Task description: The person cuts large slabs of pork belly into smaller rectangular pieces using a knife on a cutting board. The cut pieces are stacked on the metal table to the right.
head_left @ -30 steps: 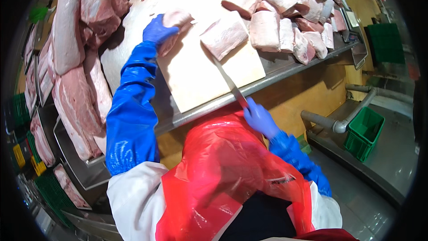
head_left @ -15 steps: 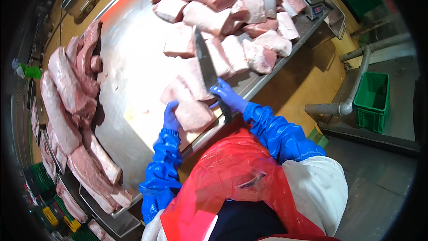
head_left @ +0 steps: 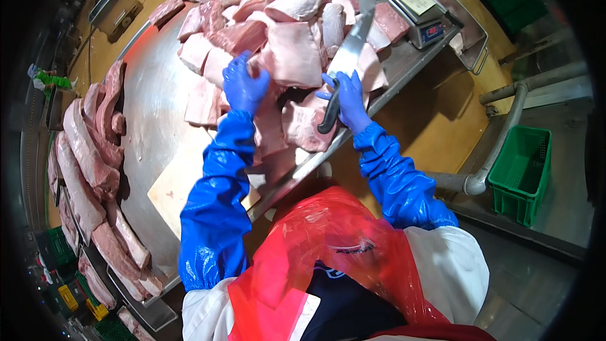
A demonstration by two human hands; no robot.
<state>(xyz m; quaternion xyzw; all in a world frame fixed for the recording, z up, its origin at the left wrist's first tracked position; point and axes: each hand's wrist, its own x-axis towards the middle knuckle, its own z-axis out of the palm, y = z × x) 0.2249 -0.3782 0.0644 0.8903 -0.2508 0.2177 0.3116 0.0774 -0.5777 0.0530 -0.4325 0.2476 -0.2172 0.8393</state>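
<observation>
My right hand point(head_left: 351, 100), in a purple-blue glove, holds a knife by its black handle point(head_left: 329, 112). The broad knife blade point(head_left: 353, 44) points away from me over the pork pile, and some fingers are loosely spread. My left hand point(head_left: 245, 85), gloved alike, rests among the raw pork pieces, its fingers curved but thumb and forefinger apart. Beside it a big pale pork slab point(head_left: 294, 55) lies on top of the pile. Nearer to me is a pork chunk point(head_left: 309, 126) by the table's edge. A pale cutting board point(head_left: 180, 186) lies left of my left forearm.
Long uncut pork strips point(head_left: 88, 164) line the left side of the metal table point(head_left: 148, 132). A digital scale point(head_left: 421, 16) stands at the far right corner. On the right are a green crate point(head_left: 521, 173) and a metal pipe rail point(head_left: 502, 145).
Both hands have moved away from me, over the pile. My left hand has left the slab at the near edge, while the knife has swung to point up and right.
</observation>
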